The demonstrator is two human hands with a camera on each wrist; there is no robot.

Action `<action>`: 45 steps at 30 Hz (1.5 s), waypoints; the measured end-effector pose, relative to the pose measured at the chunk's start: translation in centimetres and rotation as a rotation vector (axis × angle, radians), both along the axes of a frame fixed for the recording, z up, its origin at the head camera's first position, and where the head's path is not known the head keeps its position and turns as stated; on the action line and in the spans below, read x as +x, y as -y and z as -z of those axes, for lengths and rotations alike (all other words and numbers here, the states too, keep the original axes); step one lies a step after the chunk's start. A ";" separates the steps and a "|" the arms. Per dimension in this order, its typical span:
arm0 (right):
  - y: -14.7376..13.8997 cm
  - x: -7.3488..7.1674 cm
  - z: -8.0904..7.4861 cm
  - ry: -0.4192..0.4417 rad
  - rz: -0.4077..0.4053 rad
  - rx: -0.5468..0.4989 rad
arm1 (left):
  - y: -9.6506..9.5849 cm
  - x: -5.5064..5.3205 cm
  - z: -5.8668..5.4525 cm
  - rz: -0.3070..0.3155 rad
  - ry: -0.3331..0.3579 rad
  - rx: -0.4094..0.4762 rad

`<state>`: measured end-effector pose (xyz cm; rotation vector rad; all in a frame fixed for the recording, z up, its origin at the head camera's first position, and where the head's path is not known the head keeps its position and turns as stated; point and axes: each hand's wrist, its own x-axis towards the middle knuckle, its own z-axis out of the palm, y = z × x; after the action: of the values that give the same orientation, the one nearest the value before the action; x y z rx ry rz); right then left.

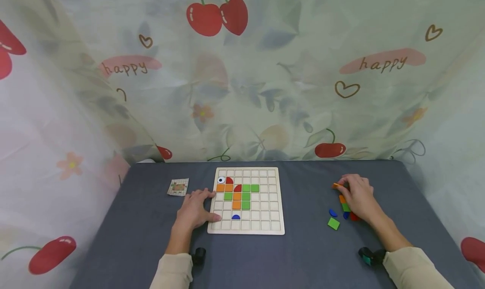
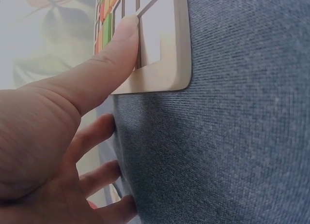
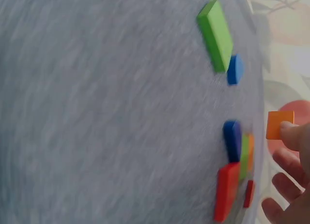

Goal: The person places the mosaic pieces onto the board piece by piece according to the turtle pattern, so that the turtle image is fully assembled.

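Resting widely spread with the left grip [image 1: 192, 210] at the left side of the board [image 1: 264, 206], with thumb laid over its near corner and nothing grasped. Reaching forward with the right grip [image 1: 359, 196], turned inward, nearly closed, pinching an orange square [image 3: 274, 123] just above the worktop [image 1: 303, 259], beyond the loose pieces [image 1: 334, 224]

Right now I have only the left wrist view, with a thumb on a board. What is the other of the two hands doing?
Observer: The right hand pinches an orange piece.
Operator: Are there loose pieces over there?
Observer: Yes, a green piece lies close to a rounded blue piece.
Operator: Anything curious on the board?
Observer: An eye-like piece, just left of a red piece.
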<state>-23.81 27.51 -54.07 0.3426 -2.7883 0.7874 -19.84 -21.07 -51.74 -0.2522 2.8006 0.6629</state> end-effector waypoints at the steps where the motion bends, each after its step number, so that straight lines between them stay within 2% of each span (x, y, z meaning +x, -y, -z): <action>1: 0.1 -0.1 -0.1 0.003 -0.012 -0.011 | 0.0 0.0 0.0 0.000 -0.002 0.000; 7: 1.3 0.0 -0.9 0.118 -0.047 -0.059 | 0.0 0.1 0.1 -0.006 -0.006 0.009; 13: 2.8 -0.2 -1.1 0.121 -0.056 -0.069 | 0.0 0.1 0.0 -0.006 -0.008 0.014; 20: 5.0 -0.1 -0.9 0.197 -0.072 -0.136 | -0.1 -0.1 -0.1 -0.012 -0.004 0.011; 30: 9.7 -0.2 -0.9 0.135 -0.110 -0.123 | -0.1 -0.2 -0.1 -0.004 -0.008 0.015; 36: 12.8 -0.2 -1.1 0.156 -0.119 -0.183 | 0.0 -0.1 -0.3 0.015 -0.018 0.020; 45: 17.3 0.2 -0.5 0.192 -0.153 -0.260 | 0.2 -0.1 -0.2 0.034 -0.018 0.016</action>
<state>-23.65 10.23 -53.52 0.4576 -2.8076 1.2659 -19.95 -21.30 -51.54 -0.1962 2.8084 0.6826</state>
